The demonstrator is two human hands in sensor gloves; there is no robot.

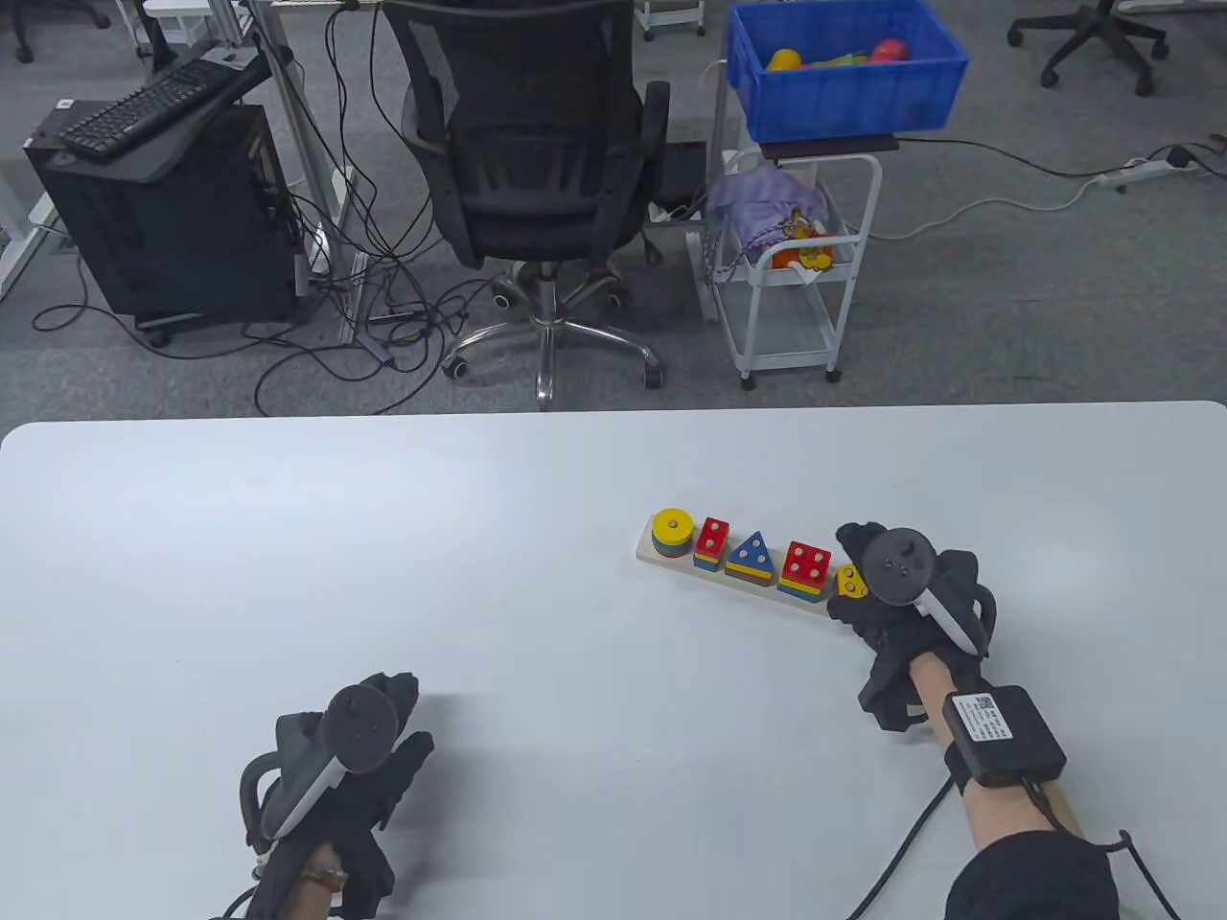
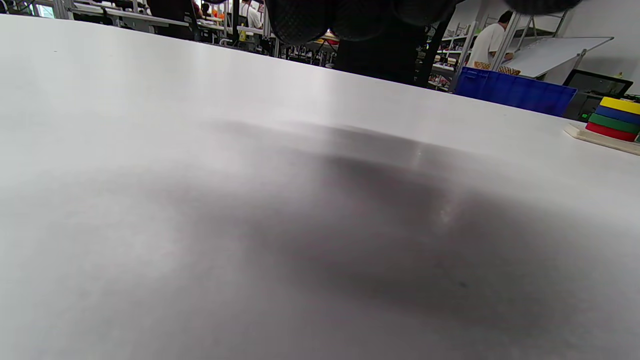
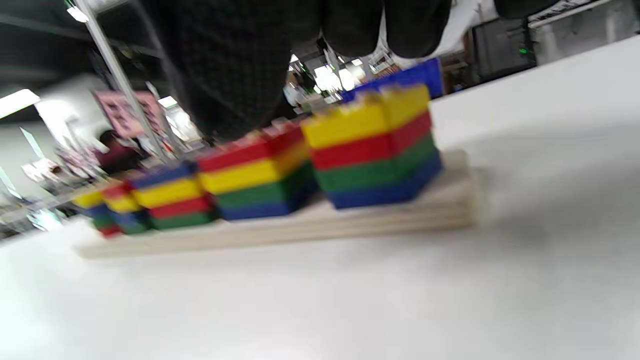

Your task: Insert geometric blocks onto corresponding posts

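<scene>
On the table (image 1: 288,537), right hand (image 1: 896,604) curled around yellow block (image 1: 849,582) (last stack), left hand (image 1: 359,757) resting slack, empty.

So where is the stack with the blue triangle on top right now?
In the table view the blue triangle stack sits mid-board on the wooden base, right of table centre, between the small red two-hole stack and the larger red four-hole stack.
</scene>
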